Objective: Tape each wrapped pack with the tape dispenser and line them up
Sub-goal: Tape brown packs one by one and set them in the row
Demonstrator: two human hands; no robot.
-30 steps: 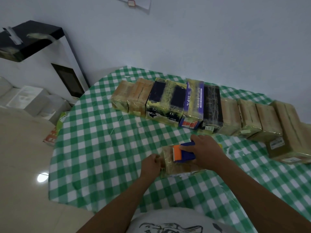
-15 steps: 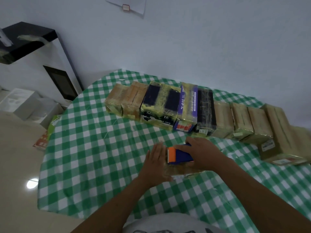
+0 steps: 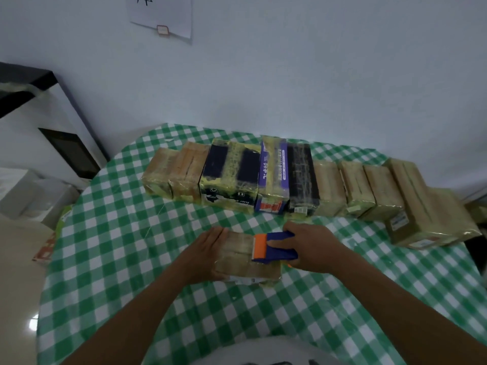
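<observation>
The pack [image 3: 243, 262] lies on the table [image 3: 118, 246], near the front edge. It is in front of the row [image 3: 290, 180] and apart from it. The pack is tan and covered in glossy wrap.

Left hand [image 3: 205, 252]: the fingers are straight and together, and the palm is laid flat against the left end of the pack. The hand curls round nothing.

Right hand [image 3: 309, 246]: the fingers and thumb are wrapped round the dispenser [image 3: 276, 246]. The dispenser has a blue body and an orange front end. The orange end points left and rests on the top face of the pack, on its right half.

The two hands are apart, one at each end of the pack.

The row runs left to right along the far side of the table, near the wall [image 3: 316, 75]. Its packs stand side by side, touching. They are tan, dark blue, purple and black, and the rightmost are larger. Yellowish tape or wrap shows on them.

The table is covered in green-and-white check. A paper [image 3: 163, 14] hangs on the wall above. A cabinet [image 3: 52, 122] with a black top stands at the left, beside the table.
</observation>
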